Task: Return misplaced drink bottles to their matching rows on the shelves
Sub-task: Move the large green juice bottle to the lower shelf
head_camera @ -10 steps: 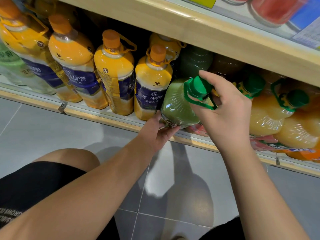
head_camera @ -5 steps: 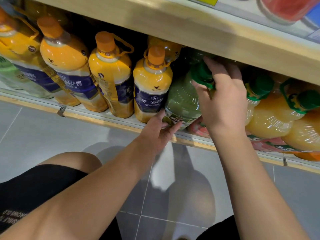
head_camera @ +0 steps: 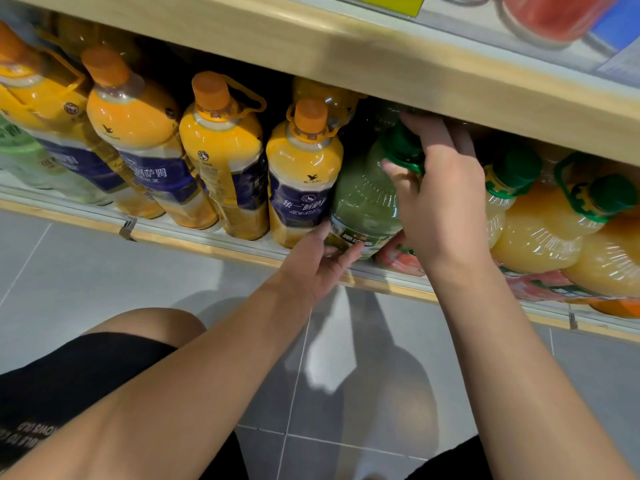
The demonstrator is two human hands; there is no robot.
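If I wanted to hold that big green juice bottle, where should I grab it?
Probably at the neck, by the green handle ring under the cap, coming from the front of the shelf. The green bottle leans toward you, packed tight between neighbours, so its sides are blocked. Put a second hand under its bottom, as the left hand does.

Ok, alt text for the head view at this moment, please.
Both hands hold a green juice bottle on a low shelf: the right hand around its green-capped neck, the left hand at its base. Orange-capped bottles stand to its left, green-capped yellow juice bottles to its right.
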